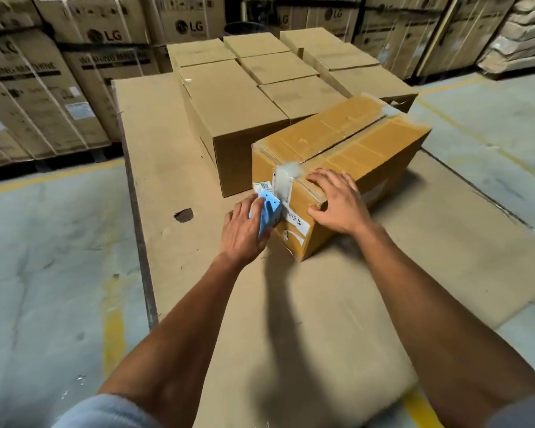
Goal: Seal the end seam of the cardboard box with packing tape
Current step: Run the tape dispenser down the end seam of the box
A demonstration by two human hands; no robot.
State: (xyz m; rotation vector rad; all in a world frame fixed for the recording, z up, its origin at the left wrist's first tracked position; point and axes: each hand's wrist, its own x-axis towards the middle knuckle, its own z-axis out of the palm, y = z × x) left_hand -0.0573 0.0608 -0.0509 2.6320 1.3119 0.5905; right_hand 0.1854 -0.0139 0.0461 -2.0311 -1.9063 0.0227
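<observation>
Risk: we hold the dispenser (267, 213) in the left hand (244, 233), grip wrapped round it, at the box (337, 168) end face on the cardboard sheet. Right hand (337, 202) lies spread flat on the corner. Tape (283, 180) could wrinkle or veer off-seam if the box slides.

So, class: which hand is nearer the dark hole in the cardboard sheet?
Left. The left hand, gripping the blue tape dispenser, is just right of the hole; the right hand rests on the box, farther right.
</observation>
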